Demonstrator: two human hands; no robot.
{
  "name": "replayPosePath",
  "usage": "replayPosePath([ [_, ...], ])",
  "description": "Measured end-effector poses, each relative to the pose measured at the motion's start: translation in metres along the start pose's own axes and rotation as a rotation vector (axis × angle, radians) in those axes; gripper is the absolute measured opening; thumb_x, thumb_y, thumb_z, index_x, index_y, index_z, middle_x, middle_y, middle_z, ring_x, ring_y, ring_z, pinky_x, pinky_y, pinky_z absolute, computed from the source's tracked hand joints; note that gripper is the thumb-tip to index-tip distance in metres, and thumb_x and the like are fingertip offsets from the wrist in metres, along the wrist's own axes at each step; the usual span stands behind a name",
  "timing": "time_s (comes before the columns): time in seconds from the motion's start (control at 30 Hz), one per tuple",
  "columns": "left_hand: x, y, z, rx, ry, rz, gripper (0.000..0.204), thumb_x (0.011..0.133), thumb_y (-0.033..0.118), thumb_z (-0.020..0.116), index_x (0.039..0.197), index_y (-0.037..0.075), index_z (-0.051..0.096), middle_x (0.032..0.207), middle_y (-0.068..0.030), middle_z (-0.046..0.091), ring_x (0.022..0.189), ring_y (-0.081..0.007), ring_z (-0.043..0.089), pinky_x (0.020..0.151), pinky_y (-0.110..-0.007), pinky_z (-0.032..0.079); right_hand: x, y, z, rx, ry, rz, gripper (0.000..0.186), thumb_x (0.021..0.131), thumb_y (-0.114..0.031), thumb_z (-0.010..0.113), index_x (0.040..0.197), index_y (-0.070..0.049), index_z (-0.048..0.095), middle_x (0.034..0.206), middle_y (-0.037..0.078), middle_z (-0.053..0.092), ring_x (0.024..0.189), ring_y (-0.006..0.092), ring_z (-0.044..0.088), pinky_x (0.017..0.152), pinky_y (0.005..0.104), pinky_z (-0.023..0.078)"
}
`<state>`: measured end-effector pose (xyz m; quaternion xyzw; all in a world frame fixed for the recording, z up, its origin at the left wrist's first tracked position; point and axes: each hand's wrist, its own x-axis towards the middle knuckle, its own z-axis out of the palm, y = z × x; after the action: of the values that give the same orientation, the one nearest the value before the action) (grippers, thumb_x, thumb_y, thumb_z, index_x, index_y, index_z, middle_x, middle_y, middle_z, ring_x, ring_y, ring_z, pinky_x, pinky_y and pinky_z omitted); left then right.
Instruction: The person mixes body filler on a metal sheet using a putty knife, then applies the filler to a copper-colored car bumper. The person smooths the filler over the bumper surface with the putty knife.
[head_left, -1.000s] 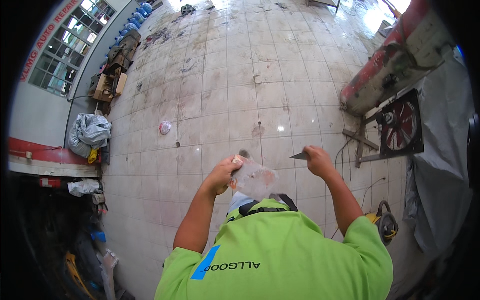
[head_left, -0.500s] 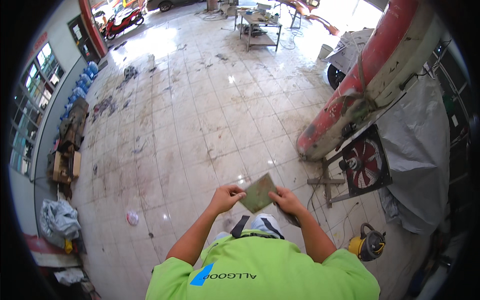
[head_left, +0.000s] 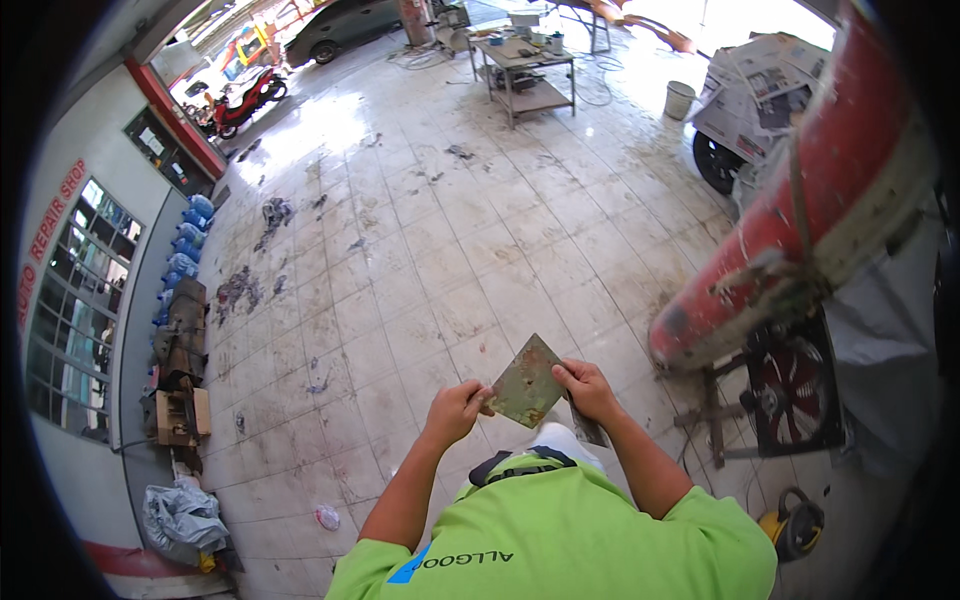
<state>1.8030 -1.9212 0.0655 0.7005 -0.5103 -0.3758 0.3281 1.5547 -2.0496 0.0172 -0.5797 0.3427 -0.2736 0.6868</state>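
A flat, greenish rectangular plate (head_left: pixel 527 382), stained with brown and yellowish smears, is held out in front of my body with one corner pointing away. My left hand (head_left: pixel 456 410) pinches its left corner, fingers curled. On the opposite side, my right hand (head_left: pixel 588 389) grips the right corner with the thumb over the top face. A second dark, thin flat piece (head_left: pixel 589 427) hangs below the right hand, partly hidden by it; its kind cannot be made out.
A red-and-white pillar (head_left: pixel 760 225) leans through the right side, with a square-framed fan (head_left: pixel 795 390) by its base and a yellow-grey vacuum cleaner (head_left: pixel 793 525) nearer. A metal worktable (head_left: pixel 525 60) stands far off. Blue water bottles (head_left: pixel 185 245) and a wooden box (head_left: pixel 183 417) line the left wall.
The view has turned, so the surroundings sit differently. My hands still hold the plate, which shows more of its stained face and has its far corner slightly higher in view.
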Motion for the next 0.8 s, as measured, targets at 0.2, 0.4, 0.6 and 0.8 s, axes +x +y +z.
replayPosePath([
  [0.2,0.088,-0.047,-0.055,-0.553,0.249,-0.123,0.028,0.11,0.022,0.057,0.098,0.0,0.069,0.086,-0.0095,0.076,0.085,-0.0188,0.076,0.079,-0.034,0.061,0.177,-0.059,0.002,0.243,0.121,0.004,0.031,0.111,-0.033,0.057,0.108,-0.006,0.07,0.07,-0.005,0.057,0.051,0.0036,0.045,0.046,0.0239,0.036],
  [0.4,0.226,-0.016,-0.088,-0.766,0.47,0.004,0.03,0.103,0.01,0.065,0.13,-0.003,0.057,0.109,-0.0142,0.075,0.098,-0.0171,0.074,0.086,-0.032,0.06,0.281,-0.054,0.064,0.309,0.032,0.22,0.031,0.11,-0.035,0.059,0.098,-0.007,0.065,0.068,-0.003,0.055,0.055,0.0048,0.048,0.05,0.024,0.038],
  [0.6,0.348,-0.045,-0.167,-0.734,0.498,0.029,0.042,0.096,-0.002,0.063,0.137,0.002,0.052,0.111,-0.0147,0.076,0.091,-0.0153,0.073,0.079,-0.03,0.059,0.373,-0.021,0.006,0.156,0.135,0.393,0.032,0.104,-0.032,0.07,0.121,-0.006,0.064,0.099,0.006,0.071,0.079,0.0106,0.061,0.066,0.0282,0.048],
  [0.8,0.463,-0.074,-0.211,-0.59,0.361,0.086,0.043,0.092,-0.004,0.06,0.133,0.008,0.056,0.096,-0.0121,0.078,0.079,-0.0116,0.071,0.068,-0.028,0.056,0.418,-0.05,-0.029,0.436,0.283,0.35,0.056,0.092,-0.002,0.079,0.141,-0.001,0.053,0.126,0.011,0.069,0.113,0.0233,0.069,0.1,0.04,0.057],
])
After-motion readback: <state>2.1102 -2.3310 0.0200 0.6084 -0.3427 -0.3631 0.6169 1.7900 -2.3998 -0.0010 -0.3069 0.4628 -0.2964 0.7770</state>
